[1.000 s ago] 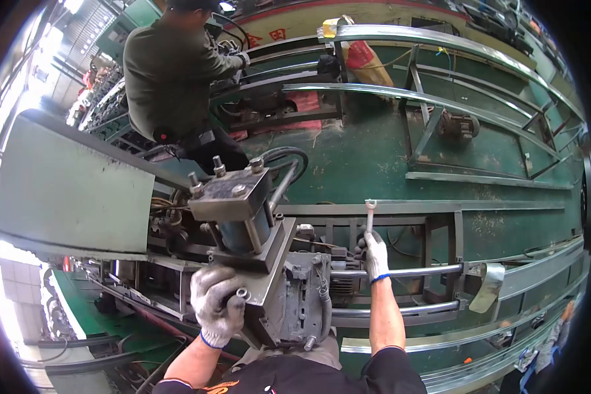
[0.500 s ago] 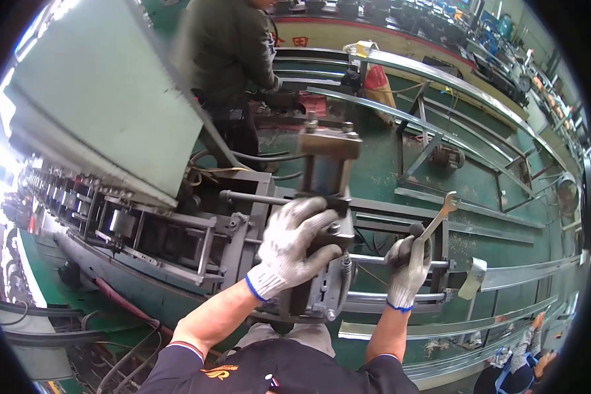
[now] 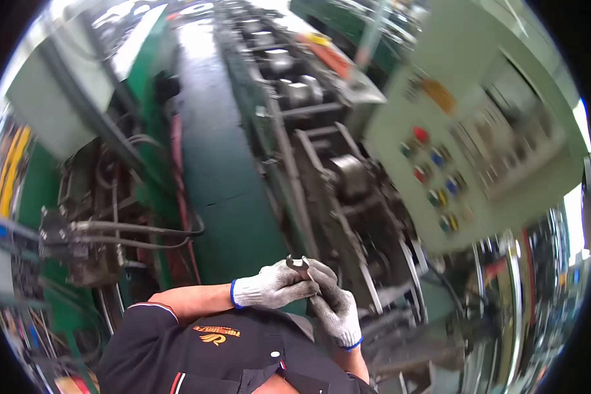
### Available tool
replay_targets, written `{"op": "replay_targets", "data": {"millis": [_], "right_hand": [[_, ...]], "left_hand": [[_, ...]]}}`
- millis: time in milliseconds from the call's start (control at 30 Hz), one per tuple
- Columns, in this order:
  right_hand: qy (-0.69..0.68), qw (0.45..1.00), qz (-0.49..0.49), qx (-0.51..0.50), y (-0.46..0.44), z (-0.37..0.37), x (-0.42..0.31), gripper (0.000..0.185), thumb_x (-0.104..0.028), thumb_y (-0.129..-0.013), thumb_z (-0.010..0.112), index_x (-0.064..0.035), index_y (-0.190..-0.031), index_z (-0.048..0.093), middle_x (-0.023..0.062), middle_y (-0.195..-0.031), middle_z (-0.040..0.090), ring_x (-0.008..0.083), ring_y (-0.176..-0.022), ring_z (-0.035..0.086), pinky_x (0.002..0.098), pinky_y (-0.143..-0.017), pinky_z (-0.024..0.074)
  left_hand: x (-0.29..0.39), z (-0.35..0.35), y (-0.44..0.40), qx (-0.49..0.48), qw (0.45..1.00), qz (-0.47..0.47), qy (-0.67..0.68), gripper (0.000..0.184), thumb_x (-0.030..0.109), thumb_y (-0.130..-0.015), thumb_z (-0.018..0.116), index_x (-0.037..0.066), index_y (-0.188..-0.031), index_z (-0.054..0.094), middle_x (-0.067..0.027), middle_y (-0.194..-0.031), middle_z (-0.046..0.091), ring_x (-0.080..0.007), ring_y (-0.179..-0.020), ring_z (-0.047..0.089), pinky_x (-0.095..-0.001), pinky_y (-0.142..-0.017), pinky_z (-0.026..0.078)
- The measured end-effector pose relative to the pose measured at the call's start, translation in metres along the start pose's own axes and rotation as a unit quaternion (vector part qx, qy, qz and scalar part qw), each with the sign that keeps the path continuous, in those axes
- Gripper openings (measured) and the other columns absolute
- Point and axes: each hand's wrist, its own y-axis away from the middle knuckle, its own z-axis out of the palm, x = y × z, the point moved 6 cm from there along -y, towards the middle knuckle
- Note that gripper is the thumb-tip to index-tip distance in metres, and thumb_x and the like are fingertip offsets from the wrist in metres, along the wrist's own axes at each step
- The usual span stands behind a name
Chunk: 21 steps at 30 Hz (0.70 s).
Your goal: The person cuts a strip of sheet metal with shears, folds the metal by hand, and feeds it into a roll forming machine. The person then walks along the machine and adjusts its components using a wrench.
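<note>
Both of my hands wear grey-white work gloves with blue cuffs and meet in front of my chest. My left hand (image 3: 276, 286) is closed, its fingers bent toward the head of a metal open-ended wrench (image 3: 299, 265). Around the wrench's shaft, my right hand (image 3: 335, 302) is closed too, touching my left hand. The jaw of the wrench points up between the gloves; much of its handle is hidden by the fingers.
A pale green control panel (image 3: 466, 151) with coloured buttons stands at the right. Metal rollers (image 3: 349, 175) line a long machine ahead. Green floor (image 3: 223, 197) runs forward beside it. At the left is a hydraulic unit (image 3: 56, 233) with hoses.
The view has swung from the cylinder block and rails to the roller line and control panel. My left hand has let go of the block, and both hands have come together at the wrench.
</note>
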Motion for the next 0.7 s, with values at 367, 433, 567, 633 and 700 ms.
{"op": "replay_targets", "data": {"millis": [367, 433, 567, 633, 700], "right_hand": [[0.050, 0.993, 0.041, -0.101, -0.265, 0.081, 0.018, 0.037, 0.001, -0.094, 0.062, 0.0050, -0.130, 0.063, 0.0148, -0.108, 0.072, 0.0218, -0.098, 0.070, 0.0353, -0.088, 0.0574], [-0.013, 0.994, 0.073, -0.082, -0.309, 0.091, 0.004, 0.035, -0.001, -0.093, 0.063, 0.0056, -0.127, 0.064, 0.0151, -0.106, 0.072, 0.0224, -0.097, 0.070, 0.0338, -0.087, 0.0572], [-0.041, 0.992, 0.098, -0.071, -0.399, 0.104, -0.009, 0.034, -0.005, -0.099, 0.057, 0.0017, -0.132, 0.064, 0.0126, -0.111, 0.072, 0.0197, -0.091, 0.066, 0.0315, -0.077, 0.0539], [-0.113, 0.988, 0.061, -0.083, -0.446, 0.118, -0.010, 0.037, -0.015, -0.101, 0.062, 0.0028, -0.133, 0.061, 0.0131, -0.104, 0.071, 0.0162, -0.078, 0.062, 0.0328, -0.069, 0.0518], [-0.156, 0.980, 0.064, -0.103, -0.497, 0.135, -0.009, 0.042, -0.018, -0.101, 0.065, 0.0044, -0.136, 0.059, 0.0163, -0.106, 0.071, 0.0193, -0.082, 0.064, 0.0337, -0.072, 0.0537]], "left_hand": [[-0.035, -0.276, 0.041, 0.315, 0.939, 0.025, 0.137, 0.034, 0.016, -0.111, 0.046, -0.003, -0.138, 0.052, -0.0081, -0.127, 0.063, -0.0114, -0.107, 0.060, -0.0295, -0.091, 0.051], [-0.069, -0.321, 0.022, 0.338, 0.916, 0.047, 0.212, 0.032, 0.005, -0.110, 0.043, 0.006, -0.141, 0.053, -0.0099, -0.130, 0.064, -0.0120, -0.099, 0.062, -0.0276, -0.085, 0.052], [-0.094, -0.425, -0.028, 0.347, 0.906, 0.114, 0.215, 0.052, 0.003, -0.110, 0.043, 0.017, -0.159, 0.038, -0.0090, -0.140, 0.062, -0.0113, -0.109, 0.062, -0.0258, -0.082, 0.052], [-0.106, -0.482, -0.045, 0.331, 0.909, 0.073, 0.243, 0.048, 0.005, -0.110, 0.044, 0.011, -0.158, 0.039, -0.0102, -0.142, 0.061, -0.0132, -0.114, 0.062, -0.0257, -0.082, 0.052], [-0.091, -0.552, -0.057, 0.394, 0.901, 0.068, 0.168, 0.034, 0.013, -0.111, 0.046, 0.015, -0.145, 0.052, -0.0142, -0.131, 0.065, -0.0106, -0.086, 0.063, -0.0219, -0.070, 0.049]]}}
